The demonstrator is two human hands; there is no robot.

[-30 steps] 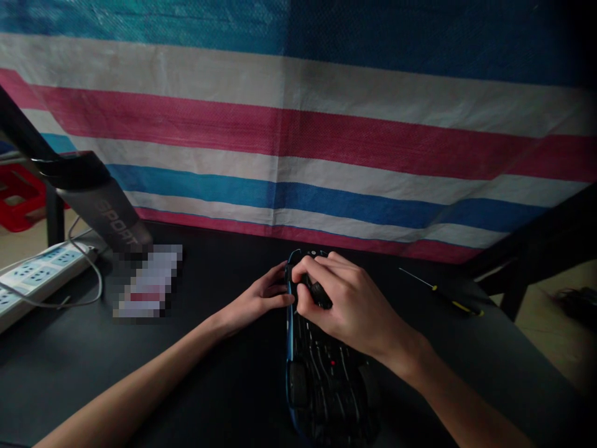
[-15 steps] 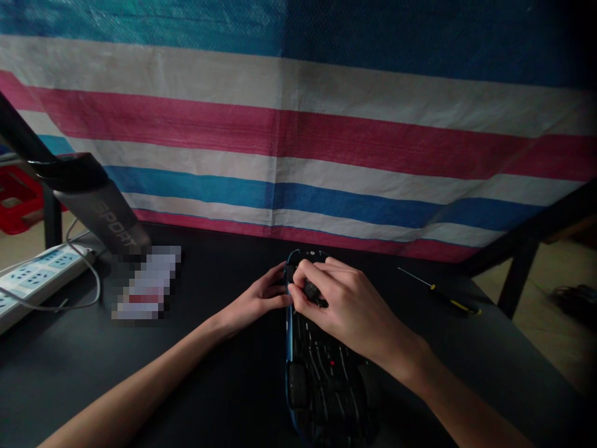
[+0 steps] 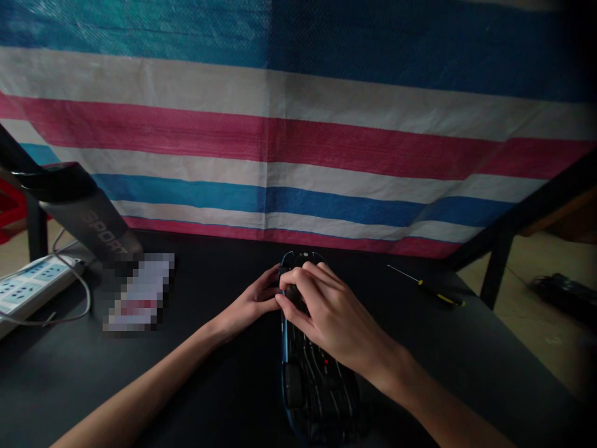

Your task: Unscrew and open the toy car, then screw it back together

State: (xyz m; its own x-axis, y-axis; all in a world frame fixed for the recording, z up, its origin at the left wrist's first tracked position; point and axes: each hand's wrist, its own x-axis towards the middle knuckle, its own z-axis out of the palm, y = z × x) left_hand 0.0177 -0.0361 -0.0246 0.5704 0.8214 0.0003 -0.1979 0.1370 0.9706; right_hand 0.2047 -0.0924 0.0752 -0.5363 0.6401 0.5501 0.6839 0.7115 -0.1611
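"What lies closest to you?"

"A blue toy car [image 3: 324,398], underside up on the black table [image 3: 209,398], at lower centre of the frame."

"And your hands?"

"My right fingers [image 3: 305,280] are closed around a small dark part [image 3: 292,294] above the car's far end; they hide most of it, so I can't tell whether it touches the car. My left fingers [image 3: 267,278] are slightly apart, touching the car's left edge."

"Beyond those?"

"At right of centre, a screwdriver [image 3: 441,295] with a black and yellow handle. On the left, a power strip [image 3: 35,283], then a grey bottle [image 3: 93,218]. A striped sheet [image 3: 326,149] fills the upper frame."
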